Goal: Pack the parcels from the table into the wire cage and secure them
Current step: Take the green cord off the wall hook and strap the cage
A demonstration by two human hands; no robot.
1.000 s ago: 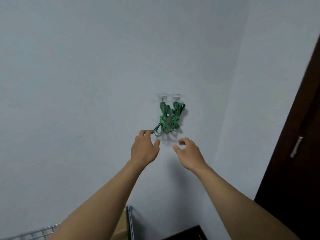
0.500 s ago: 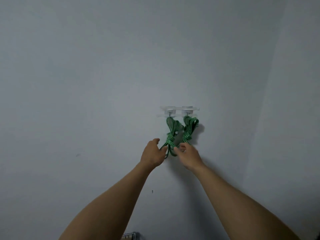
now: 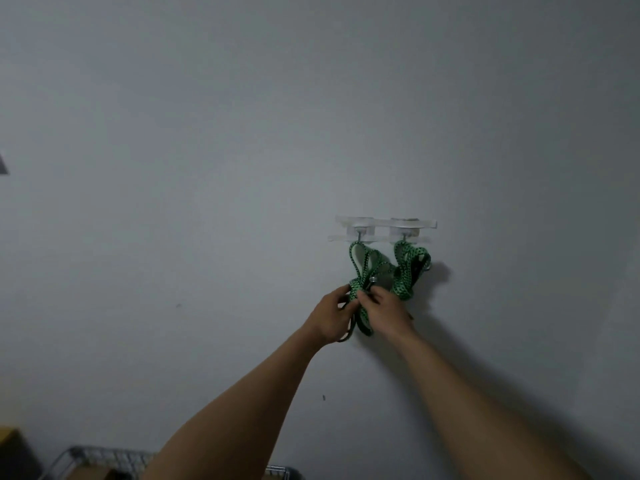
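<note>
Two bundles of green elastic cord hang on a grey wall from two clear stick-on hooks. The left cord bundle hangs from the left hook and the right cord bundle from the right one. My left hand and my right hand both grip the knotted lower part of the left bundle, fingers pinched around it. A metal end piece shows just above my right fingers. The wire cage shows only as a rim at the bottom left, with brown parcels inside it.
The plain grey wall fills nearly the whole view. A yellow-brown object sits at the lower left edge beside the cage. A dark shape cuts in at the far left edge.
Both hands rose from below the cords and closed on the left bundle. The view shifted left, so the dark door on the right is gone and the cage rim is back at the bottom.
</note>
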